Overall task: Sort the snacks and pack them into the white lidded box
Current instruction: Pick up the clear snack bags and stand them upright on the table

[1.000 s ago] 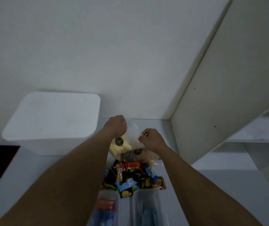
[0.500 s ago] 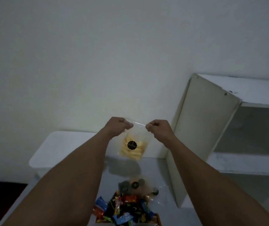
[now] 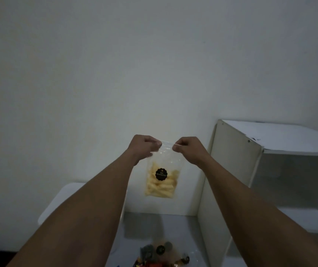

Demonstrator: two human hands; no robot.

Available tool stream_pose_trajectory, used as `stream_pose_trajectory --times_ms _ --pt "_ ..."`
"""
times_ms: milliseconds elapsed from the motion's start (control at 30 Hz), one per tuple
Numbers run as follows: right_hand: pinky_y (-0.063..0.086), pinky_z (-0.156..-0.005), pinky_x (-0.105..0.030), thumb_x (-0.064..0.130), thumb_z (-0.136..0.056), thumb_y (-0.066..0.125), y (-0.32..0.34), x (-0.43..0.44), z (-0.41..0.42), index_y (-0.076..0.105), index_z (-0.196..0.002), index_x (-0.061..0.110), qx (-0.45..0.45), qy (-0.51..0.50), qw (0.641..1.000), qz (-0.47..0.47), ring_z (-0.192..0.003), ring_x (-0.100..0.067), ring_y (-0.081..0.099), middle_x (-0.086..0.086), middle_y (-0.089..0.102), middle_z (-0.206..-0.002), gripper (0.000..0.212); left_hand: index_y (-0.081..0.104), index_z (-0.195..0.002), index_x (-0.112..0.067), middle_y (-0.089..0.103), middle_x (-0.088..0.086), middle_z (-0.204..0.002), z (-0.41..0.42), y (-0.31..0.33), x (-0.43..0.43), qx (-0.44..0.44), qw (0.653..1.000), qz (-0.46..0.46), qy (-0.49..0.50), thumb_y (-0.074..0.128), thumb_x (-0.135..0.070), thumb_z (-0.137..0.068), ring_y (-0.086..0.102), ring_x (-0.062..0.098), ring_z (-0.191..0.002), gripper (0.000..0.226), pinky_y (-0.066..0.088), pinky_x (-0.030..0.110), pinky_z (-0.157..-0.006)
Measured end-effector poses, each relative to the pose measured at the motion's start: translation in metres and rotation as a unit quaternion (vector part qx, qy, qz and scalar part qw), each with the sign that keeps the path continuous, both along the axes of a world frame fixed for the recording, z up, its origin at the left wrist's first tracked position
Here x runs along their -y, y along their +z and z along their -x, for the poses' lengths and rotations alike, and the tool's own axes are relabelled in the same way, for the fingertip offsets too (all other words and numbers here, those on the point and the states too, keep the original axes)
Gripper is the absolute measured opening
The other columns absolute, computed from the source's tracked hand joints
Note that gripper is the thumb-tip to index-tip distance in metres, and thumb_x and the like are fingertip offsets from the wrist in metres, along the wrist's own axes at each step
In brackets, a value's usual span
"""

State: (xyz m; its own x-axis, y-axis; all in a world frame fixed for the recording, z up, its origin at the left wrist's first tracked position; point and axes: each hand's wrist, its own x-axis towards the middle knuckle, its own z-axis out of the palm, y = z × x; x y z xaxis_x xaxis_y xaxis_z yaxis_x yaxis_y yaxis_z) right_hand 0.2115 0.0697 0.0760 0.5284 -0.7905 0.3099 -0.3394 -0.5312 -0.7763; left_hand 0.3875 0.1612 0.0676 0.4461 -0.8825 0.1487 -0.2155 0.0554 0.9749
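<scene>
A clear plastic bag of pale yellow snack sticks [image 3: 162,182] with a round black label hangs in the air in front of the wall. My left hand [image 3: 144,145] pinches its top left corner. My right hand [image 3: 188,148] pinches the top right corner. The bag's top edge is stretched between them. Below, at the bottom edge, lies a pile of mixed snack packets [image 3: 158,257], mostly cut off. The white lidded box [image 3: 65,201] stands at the left, its lid on, largely hidden behind my left forearm.
A white shelf unit [image 3: 237,170] stands upright at the right with open compartments. The grey table top [image 3: 154,226] runs from the wall toward me. A plain white wall fills the upper view.
Both hands have lifted the bag of yellow sticks up from the snack pile to chest height. The view has tilted upward, so the pile and box have dropped low.
</scene>
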Motion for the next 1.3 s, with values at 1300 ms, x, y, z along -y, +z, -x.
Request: stream_pose_trajectory --times_ms 1300 --pt "0.052 -0.07 -0.031 0.016 -0.085 0.072 0.031 0.01 0.007 0.075 -0.08 0.008 0.069 0.001 0.998 -0.004 -0.067 -0.013 0.059 -0.004 0.072 -0.075 0.011 0.076 -0.096 -0.012 0.077 0.003 -0.097 -0.01 0.029 0.005 -0.006 0.999 0.022 -0.042 0.078 -0.026 -0.083 0.072 0.013 -0.088 0.019 0.058 0.033 -0.083"
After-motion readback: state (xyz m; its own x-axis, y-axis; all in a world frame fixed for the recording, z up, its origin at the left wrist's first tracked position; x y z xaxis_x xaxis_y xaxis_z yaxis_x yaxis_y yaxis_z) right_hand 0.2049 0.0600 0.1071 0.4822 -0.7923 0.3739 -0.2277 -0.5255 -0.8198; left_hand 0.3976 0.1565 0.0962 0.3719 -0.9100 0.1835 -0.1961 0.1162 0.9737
